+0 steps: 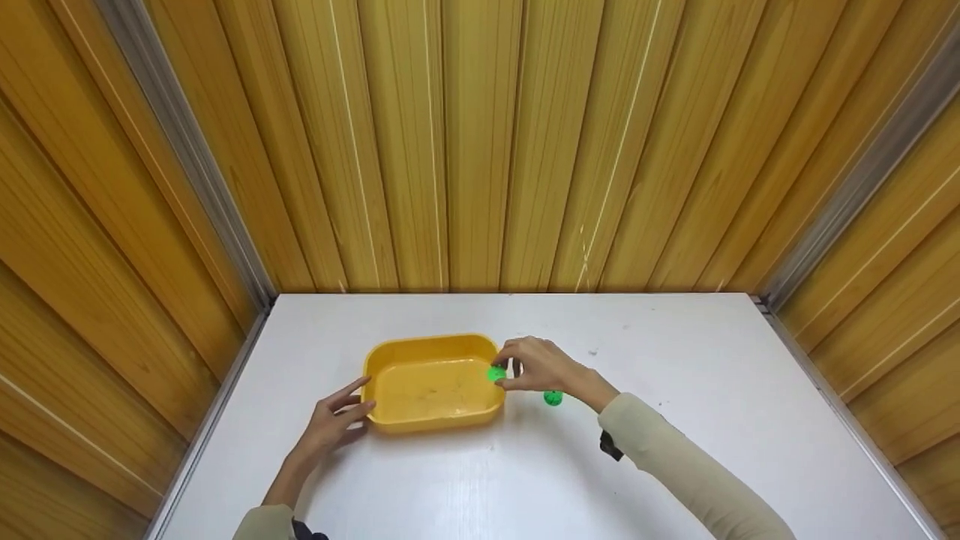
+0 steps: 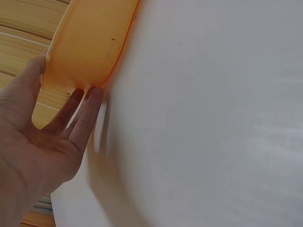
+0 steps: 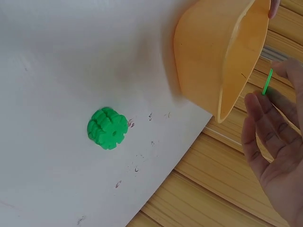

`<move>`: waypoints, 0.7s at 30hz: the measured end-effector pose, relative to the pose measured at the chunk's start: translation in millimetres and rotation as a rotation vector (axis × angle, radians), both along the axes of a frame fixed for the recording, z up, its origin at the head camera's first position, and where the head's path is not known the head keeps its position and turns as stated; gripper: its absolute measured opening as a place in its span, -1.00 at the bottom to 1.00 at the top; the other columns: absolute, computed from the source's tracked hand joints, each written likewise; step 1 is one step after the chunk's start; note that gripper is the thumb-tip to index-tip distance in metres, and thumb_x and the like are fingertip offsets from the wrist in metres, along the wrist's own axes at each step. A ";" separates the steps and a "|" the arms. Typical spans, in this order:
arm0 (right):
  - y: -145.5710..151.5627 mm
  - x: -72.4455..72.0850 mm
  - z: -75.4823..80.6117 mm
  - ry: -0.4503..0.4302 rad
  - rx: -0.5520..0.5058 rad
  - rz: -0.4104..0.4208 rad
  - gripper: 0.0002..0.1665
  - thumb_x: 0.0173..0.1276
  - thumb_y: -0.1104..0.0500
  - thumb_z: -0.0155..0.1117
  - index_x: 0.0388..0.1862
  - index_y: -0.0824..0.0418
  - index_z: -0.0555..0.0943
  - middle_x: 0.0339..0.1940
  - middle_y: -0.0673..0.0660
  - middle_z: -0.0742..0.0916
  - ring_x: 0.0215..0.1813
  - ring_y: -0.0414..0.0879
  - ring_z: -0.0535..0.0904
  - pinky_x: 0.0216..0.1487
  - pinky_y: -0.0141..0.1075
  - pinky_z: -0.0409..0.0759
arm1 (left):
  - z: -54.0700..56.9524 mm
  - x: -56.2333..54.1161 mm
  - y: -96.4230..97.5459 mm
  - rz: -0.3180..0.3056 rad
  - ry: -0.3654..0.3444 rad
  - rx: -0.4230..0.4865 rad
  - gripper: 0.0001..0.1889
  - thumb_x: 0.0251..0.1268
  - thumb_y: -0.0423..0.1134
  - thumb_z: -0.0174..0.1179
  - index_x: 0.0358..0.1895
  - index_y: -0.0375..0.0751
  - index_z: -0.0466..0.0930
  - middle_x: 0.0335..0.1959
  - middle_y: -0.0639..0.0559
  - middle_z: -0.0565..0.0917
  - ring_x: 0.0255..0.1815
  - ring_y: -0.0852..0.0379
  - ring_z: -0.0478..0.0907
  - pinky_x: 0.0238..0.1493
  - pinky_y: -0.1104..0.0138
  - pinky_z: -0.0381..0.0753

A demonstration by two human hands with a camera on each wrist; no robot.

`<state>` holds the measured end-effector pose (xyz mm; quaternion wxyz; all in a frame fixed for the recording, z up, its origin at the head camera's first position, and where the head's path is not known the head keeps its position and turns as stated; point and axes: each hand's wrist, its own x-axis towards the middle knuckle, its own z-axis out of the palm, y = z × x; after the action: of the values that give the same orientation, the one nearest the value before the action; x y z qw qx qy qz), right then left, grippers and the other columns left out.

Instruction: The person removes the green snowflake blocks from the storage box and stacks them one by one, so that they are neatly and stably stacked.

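A yellow plastic basin (image 1: 435, 421) sits on the white table. My left hand (image 1: 339, 416) touches its left end, fingers fairly straight; in the left wrist view, the thumb (image 2: 32, 71) meets the rim while fingertips (image 2: 96, 92) rest against the outer wall. Over the basin's right end, my right hand (image 1: 541, 365) pinches a thin green disc (image 1: 496, 373) between thumb and fingers. The right wrist view shows that disc (image 3: 267, 81) edge-on. A small stack of green notched discs (image 3: 108, 128) stands on the table, beneath my right wrist in the head view (image 1: 553, 397).
The white table (image 1: 465, 487) carries small dark marks near the stack. Yellow wood-look panels (image 1: 480, 150) enclose the table at the back and both sides, with grey metal strips (image 1: 191, 150) at the corners.
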<state>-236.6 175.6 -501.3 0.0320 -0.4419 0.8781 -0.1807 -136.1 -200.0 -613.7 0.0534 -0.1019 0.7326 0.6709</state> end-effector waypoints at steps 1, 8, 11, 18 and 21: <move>2.3 0.4 0.5 0.000 -0.003 -0.005 -0.66 0.32 0.02 0.47 -0.02 0.18 0.78 -0.12 0.06 0.81 -0.28 -0.15 0.72 -0.19 -0.46 0.67 | 0.4 0.1 0.3 0.004 -0.001 -0.001 -0.32 0.33 -0.10 0.40 0.50 0.04 0.41 0.20 -0.25 0.51 -0.07 0.09 0.67 0.11 0.14 0.80; 21.1 4.2 -4.1 0.005 -0.019 -0.029 -0.70 0.31 0.07 0.46 -0.03 0.17 0.78 -0.16 0.07 0.80 -0.28 -0.05 0.75 -0.20 -0.44 0.68 | 3.2 3.1 -0.1 -0.013 0.011 -0.003 -0.34 0.38 -0.14 0.36 0.52 0.00 0.39 0.28 -0.32 0.44 -0.04 0.06 0.64 0.13 0.12 0.79; 29.7 4.7 -6.7 0.016 -0.022 -0.040 -0.71 0.29 0.08 0.47 -0.05 0.17 0.79 -0.19 0.06 0.80 -0.29 -0.07 0.74 -0.20 -0.41 0.70 | 2.7 2.7 -0.3 -0.007 0.012 -0.010 -0.35 0.36 -0.13 0.37 0.50 0.01 0.41 0.27 -0.30 0.46 -0.05 0.07 0.64 0.12 0.13 0.80; 49.7 3.7 -13.1 0.001 -0.009 -0.079 -0.70 0.30 0.06 0.48 -0.05 0.17 0.78 -0.19 0.06 0.79 -0.31 -0.13 0.73 -0.25 -0.47 0.68 | 0.4 0.4 -1.4 0.001 0.007 0.001 -0.35 0.34 -0.13 0.39 0.48 0.04 0.44 0.25 -0.28 0.49 -0.05 0.09 0.65 0.11 0.14 0.80; 57.3 2.3 -16.7 -0.022 -0.016 -0.104 -0.69 0.30 0.05 0.48 -0.05 0.17 0.78 -0.18 0.07 0.80 -0.31 -0.17 0.72 -0.28 -0.50 0.68 | 0.5 0.1 -1.4 0.002 0.004 -0.002 -0.35 0.34 -0.13 0.39 0.49 0.04 0.43 0.26 -0.28 0.49 -0.05 0.09 0.65 0.11 0.15 0.80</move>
<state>-234.3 232.9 -517.9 0.0288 -0.3937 0.8981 -0.1941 -136.0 -201.5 -613.2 0.0513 -0.1014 0.7332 0.6705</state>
